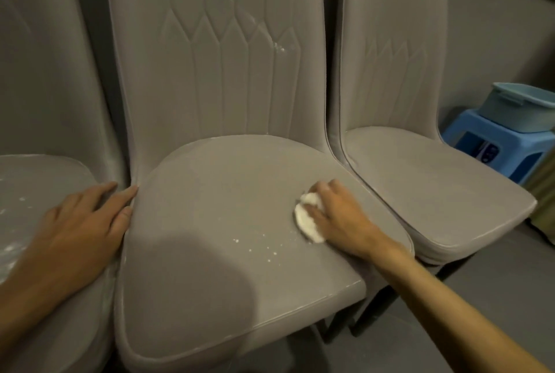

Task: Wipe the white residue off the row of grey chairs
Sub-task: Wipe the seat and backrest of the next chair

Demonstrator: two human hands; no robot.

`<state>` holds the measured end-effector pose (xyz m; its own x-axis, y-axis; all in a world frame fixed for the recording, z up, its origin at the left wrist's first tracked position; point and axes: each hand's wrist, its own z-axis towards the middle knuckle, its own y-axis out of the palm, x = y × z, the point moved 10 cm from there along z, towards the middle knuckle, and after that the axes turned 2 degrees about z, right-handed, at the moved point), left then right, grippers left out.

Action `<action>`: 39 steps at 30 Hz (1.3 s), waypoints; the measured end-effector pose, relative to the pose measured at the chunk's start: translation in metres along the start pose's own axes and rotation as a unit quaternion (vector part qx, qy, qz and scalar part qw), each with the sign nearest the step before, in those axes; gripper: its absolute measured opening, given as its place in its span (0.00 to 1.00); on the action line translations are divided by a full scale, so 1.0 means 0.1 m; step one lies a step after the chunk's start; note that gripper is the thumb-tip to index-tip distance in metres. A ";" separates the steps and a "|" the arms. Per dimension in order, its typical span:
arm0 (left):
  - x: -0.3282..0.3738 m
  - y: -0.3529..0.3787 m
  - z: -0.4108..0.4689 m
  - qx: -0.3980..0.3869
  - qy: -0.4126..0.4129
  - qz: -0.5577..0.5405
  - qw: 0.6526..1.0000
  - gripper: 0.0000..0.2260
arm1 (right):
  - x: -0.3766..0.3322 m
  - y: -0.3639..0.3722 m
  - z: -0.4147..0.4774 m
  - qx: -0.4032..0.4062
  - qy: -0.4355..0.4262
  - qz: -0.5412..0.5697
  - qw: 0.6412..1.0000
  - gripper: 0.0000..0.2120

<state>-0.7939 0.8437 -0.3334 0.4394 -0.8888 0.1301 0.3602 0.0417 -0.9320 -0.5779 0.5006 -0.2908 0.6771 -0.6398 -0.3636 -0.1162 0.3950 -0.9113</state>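
Three grey padded chairs stand side by side. On the middle chair's seat (216,192) my right hand (336,216) grips a white cloth (306,219) and presses it down near the seat's right side. White specks (264,245) lie just in front of the cloth, and more white residue (279,47) marks the backrest. My left hand (87,222) rests flat with straight fingers on the right edge of the left chair's seat (36,180), which is smeared with white. The right chair (420,174) looks clean.
A blue plastic stool (492,147) stands at the far right with a pale blue basin (516,108) on top. Grey floor (480,282) shows below the right chair. A round dark shadow covers the front of the middle seat.
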 end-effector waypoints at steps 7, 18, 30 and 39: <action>0.02 0.09 0.04 -0.031 0.020 0.023 0.999 0.28 | 0.24 -0.16 -0.14 -0.009 0.022 0.001 1.000 0.12; 0.05 -0.04 0.00 0.010 -0.009 0.026 1.000 0.24 | -0.29 0.17 0.08 -0.060 -0.103 0.017 0.993 0.13; 0.10 -0.11 -0.03 -0.048 -0.043 -0.017 0.998 0.25 | -0.79 0.40 0.01 -0.098 -0.189 0.061 0.975 0.13; 0.12 -0.14 -0.04 -0.061 -0.058 -0.042 0.996 0.27 | -0.87 0.58 0.59 -0.069 -0.112 0.045 0.990 0.16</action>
<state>-0.7965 0.8304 -0.3200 0.5074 -0.8274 0.2406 0.3004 -0.0919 -0.9494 -0.6008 0.6180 -0.3006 0.8016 -0.4375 -0.4074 -0.2714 0.3409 -0.9001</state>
